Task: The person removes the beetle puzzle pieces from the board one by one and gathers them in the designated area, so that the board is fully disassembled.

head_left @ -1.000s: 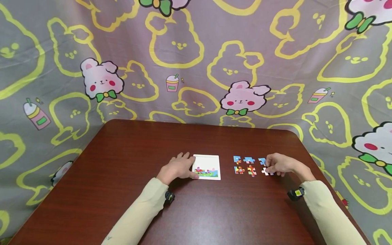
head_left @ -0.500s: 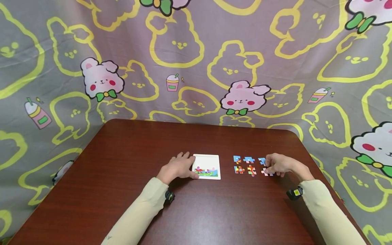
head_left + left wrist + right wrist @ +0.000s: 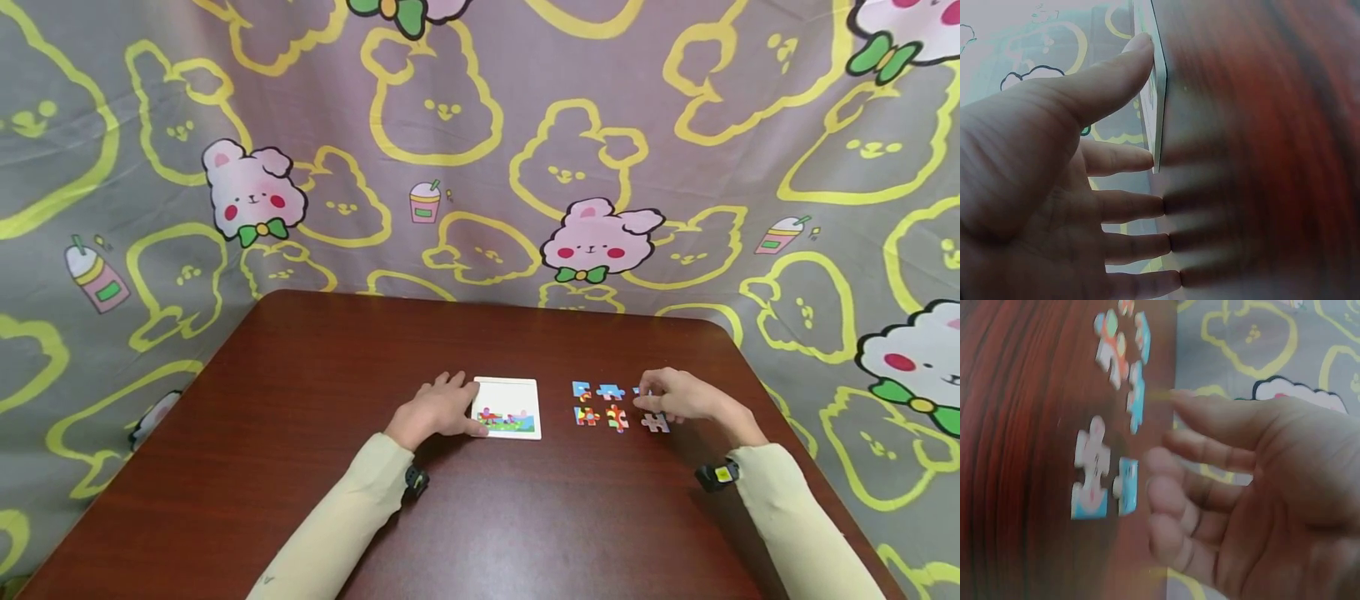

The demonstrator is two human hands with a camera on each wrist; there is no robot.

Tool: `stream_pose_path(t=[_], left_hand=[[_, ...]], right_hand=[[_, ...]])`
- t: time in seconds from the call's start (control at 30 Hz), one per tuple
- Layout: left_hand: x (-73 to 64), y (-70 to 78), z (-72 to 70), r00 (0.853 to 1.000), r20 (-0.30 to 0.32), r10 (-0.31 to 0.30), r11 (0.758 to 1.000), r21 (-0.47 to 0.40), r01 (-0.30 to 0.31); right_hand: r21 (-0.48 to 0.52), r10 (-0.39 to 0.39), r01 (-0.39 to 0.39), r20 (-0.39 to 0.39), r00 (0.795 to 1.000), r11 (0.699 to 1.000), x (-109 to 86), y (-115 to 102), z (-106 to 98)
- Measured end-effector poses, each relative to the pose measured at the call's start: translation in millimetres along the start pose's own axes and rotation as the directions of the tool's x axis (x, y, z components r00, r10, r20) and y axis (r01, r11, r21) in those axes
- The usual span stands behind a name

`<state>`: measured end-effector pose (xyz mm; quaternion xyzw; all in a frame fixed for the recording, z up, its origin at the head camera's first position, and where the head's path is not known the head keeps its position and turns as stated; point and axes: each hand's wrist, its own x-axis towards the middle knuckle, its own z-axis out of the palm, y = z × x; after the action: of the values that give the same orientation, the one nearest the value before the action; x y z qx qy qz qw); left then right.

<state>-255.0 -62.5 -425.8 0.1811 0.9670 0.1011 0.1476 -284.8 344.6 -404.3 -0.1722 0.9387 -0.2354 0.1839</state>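
Left hand [image 3: 437, 408]: fingers spread, touching white board [image 3: 506, 397] | Right hand [image 3: 681, 397]: loosely bent, holding nothing, near far-right piece [image 3: 1129, 486] | Puzzle pieces [image 3: 611, 391]: six, loose on desk [image 3: 480, 521], two rows right of board | Fitted: none visible; remaining, apparently: all six | Obscured: far-right piece, partly, head view; prints blurred, right wrist view

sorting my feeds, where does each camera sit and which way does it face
Head: on the head, facing forward and down at the table; left hand, right hand, both sleeves show.
Left wrist: on that wrist, facing the white board; left hand shows.
Right wrist: on that wrist, facing the puzzle pieces; right hand shows.
Shared: head and right wrist show the puzzle pieces.
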Motion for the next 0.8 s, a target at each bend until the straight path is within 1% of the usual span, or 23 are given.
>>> stream_pose_path(t=[0.13,0.2,0.5,0.63,0.8], left_hand=[[1.0,-0.2,0.0,1.000,0.000,0.002,1.000,0.006,-0.002],[1.1,-0.4,0.3,1.000,0.000,0.003,1.000,0.006,-0.003],[0.0,-0.6,0.4,1.000,-0.004,0.006,1.000,-0.004,-0.006],[-1.6,0.7,-1.1,1.000,-0.002,0.003,1.000,-0.005,-0.003],[-1.8,0.8,-1.6,1.000,-0.004,0.003,1.000,0.013,-0.003]], right_hand=[[0.026,-0.059,0.060,-0.042,0.997,0.998,3.4,-13,3],[0.023,-0.085,0.087,-0.056,0.995,0.996,5.4,-20,5],[0.021,-0.164,0.167,-0.095,0.982,0.986,14.0,-47,19],[0.020,-0.199,0.202,-0.106,0.974,0.979,18.0,-54,26],[0.055,-0.226,0.232,-0.095,0.970,0.971,23.1,-63,32]])
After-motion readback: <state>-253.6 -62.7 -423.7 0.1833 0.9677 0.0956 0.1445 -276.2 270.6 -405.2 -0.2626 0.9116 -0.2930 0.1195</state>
